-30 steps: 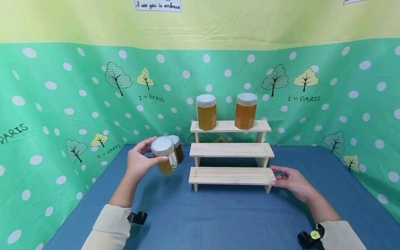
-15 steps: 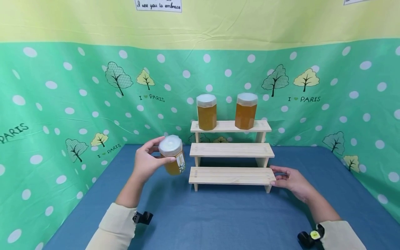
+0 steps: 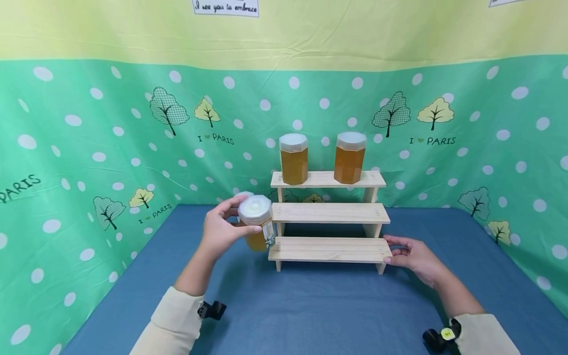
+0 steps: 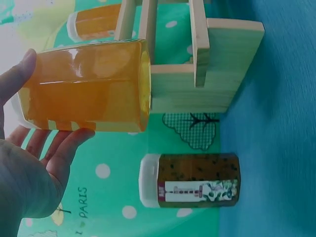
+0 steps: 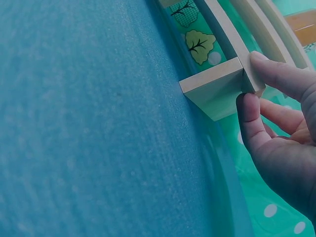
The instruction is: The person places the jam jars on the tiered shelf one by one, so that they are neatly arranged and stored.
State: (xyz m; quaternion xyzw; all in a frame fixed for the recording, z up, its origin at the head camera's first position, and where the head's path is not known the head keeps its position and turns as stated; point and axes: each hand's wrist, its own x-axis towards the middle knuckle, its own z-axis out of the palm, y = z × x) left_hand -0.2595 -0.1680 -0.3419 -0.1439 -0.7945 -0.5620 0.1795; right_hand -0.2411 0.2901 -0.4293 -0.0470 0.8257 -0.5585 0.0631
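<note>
My left hand (image 3: 220, 229) grips a honey jar (image 3: 256, 217) with a white lid, thumb on the near side and fingers behind. The jar is held up off the table, just left of the bottom step of a three-step wooden display stand (image 3: 328, 249). In the left wrist view the amber jar (image 4: 89, 86) lies across the picture, with the stand's side (image 4: 224, 64) beyond it. My right hand (image 3: 412, 259) pinches the right end of the bottom step; the right wrist view shows thumb and finger (image 5: 254, 113) at the board's corner.
Two honey jars, one golden (image 3: 294, 165) and one darker amber (image 3: 349, 162), stand on the top step. A dark labelled jar (image 4: 197, 180) stands on the blue tablecloth (image 3: 310, 310), mostly hidden behind the held jar in the head view. A green dotted curtain (image 3: 133, 162) hangs behind.
My left hand has carried the honey jar rightward, up to the stand's left end, passing in front of the dark jar. My right hand stays at the bottom step.
</note>
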